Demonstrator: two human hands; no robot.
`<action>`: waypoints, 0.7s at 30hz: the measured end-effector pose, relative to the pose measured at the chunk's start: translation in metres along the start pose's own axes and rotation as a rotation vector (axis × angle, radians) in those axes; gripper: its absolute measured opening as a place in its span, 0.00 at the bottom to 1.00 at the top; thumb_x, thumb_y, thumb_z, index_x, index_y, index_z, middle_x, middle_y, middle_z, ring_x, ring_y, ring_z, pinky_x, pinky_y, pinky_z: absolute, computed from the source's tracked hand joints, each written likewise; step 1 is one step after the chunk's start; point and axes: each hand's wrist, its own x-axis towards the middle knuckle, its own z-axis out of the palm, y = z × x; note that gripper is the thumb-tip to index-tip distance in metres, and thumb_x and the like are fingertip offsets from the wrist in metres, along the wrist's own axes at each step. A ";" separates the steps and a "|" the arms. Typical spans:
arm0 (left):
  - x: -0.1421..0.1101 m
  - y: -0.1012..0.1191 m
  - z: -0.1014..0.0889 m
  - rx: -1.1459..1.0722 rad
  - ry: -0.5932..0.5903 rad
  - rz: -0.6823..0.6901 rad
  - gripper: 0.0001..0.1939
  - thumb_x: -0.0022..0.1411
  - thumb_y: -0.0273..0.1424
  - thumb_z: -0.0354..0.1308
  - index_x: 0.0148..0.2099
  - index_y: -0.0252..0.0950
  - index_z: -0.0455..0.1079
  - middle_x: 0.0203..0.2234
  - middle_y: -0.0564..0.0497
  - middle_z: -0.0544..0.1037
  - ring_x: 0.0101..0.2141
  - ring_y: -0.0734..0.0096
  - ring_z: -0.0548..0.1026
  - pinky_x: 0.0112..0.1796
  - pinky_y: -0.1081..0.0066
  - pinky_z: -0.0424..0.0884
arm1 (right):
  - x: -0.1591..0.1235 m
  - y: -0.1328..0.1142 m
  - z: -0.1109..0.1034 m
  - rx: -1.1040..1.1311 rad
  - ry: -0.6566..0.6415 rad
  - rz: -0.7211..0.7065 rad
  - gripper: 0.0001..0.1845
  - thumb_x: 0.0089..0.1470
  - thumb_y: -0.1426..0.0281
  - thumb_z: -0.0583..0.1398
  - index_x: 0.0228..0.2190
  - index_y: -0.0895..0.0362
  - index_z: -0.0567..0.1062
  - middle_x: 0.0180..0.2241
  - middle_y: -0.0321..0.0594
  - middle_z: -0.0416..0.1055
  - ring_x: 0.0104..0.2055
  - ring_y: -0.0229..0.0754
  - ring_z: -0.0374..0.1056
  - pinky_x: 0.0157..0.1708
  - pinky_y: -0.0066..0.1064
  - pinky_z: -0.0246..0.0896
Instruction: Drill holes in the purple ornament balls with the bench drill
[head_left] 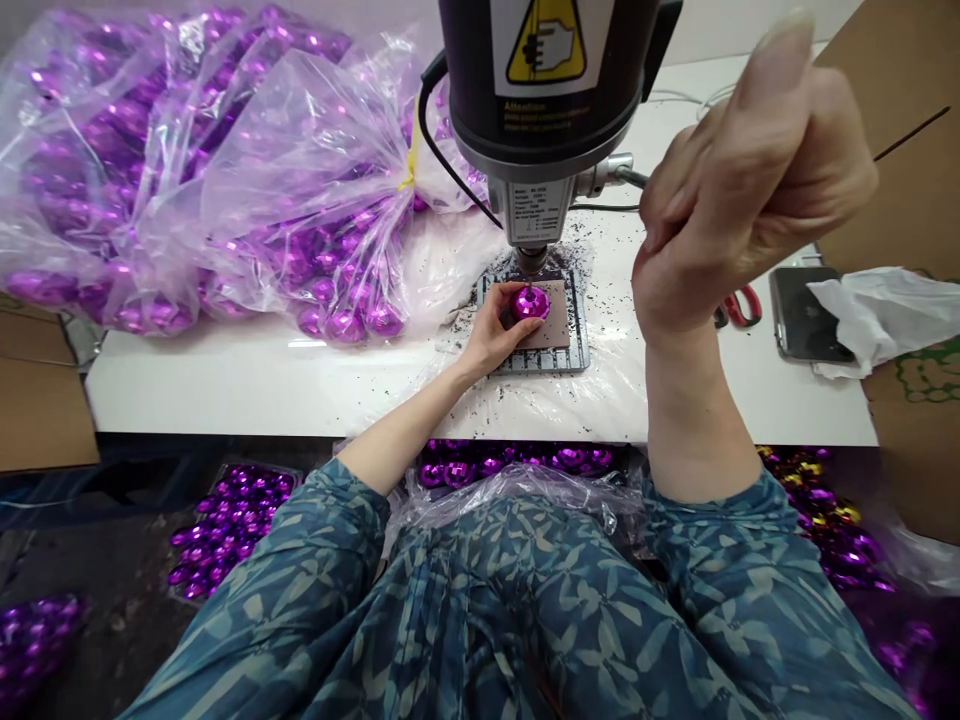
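Observation:
My left hand (495, 328) pinches a shiny purple faceted ball (531, 304) between thumb and fingers. The ball rests on a brown board (555, 328) over the slotted metal base (581, 355) of a drill press (551, 140). Straight above it is the chuck (532, 260), its bit reaching the top of the ball; whether the bit is inside I cannot tell. Raised at the right, my right hand (750, 190) is closed round the end of the press's feed lever (631, 177); the grip itself is hidden by the fingers.
Clear plastic bags (187, 170) of purple balls fill the table's left side. Dark shavings lie around the base. To the right are red-handled pliers or scissors (744, 306), a phone (810, 315), crumpled tissue (892, 310) and cardboard boxes (900, 150). More purple balls (232, 520) sit below the table.

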 end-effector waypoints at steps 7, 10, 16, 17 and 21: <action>0.000 -0.007 0.000 -0.055 0.009 0.056 0.33 0.65 0.55 0.68 0.61 0.44 0.63 0.55 0.43 0.78 0.55 0.55 0.80 0.58 0.51 0.77 | -0.010 0.024 -0.003 -0.205 0.096 -0.128 0.39 0.59 0.42 0.54 0.21 0.57 0.40 0.16 0.31 0.32 0.14 0.19 0.40 0.19 0.24 0.35; 0.000 -0.009 0.000 -0.060 0.001 0.075 0.32 0.65 0.54 0.68 0.61 0.44 0.62 0.56 0.43 0.78 0.55 0.55 0.80 0.58 0.52 0.78 | -0.015 0.034 -0.009 -0.260 0.101 -0.154 0.40 0.61 0.39 0.51 0.23 0.55 0.36 0.15 0.31 0.30 0.14 0.21 0.35 0.17 0.28 0.32; 0.002 -0.008 0.002 -0.093 0.006 0.048 0.34 0.64 0.56 0.68 0.61 0.44 0.62 0.56 0.42 0.78 0.55 0.55 0.80 0.58 0.52 0.78 | -0.027 0.050 -0.027 -0.368 0.054 -0.168 0.38 0.66 0.43 0.49 0.21 0.56 0.37 0.13 0.32 0.32 0.14 0.24 0.37 0.18 0.32 0.37; 0.002 -0.007 0.003 -0.098 0.010 0.044 0.34 0.63 0.56 0.69 0.61 0.44 0.62 0.56 0.42 0.78 0.55 0.55 0.80 0.58 0.52 0.78 | -0.027 0.053 -0.029 -0.384 0.052 -0.167 0.38 0.66 0.43 0.49 0.21 0.56 0.38 0.13 0.32 0.32 0.15 0.24 0.37 0.18 0.32 0.38; 0.001 -0.002 0.003 -0.094 0.018 0.030 0.34 0.63 0.56 0.69 0.60 0.43 0.62 0.57 0.42 0.78 0.56 0.55 0.80 0.58 0.53 0.77 | -0.033 0.066 -0.038 -0.435 0.047 -0.165 0.37 0.66 0.43 0.46 0.20 0.56 0.40 0.14 0.32 0.33 0.16 0.24 0.36 0.20 0.31 0.40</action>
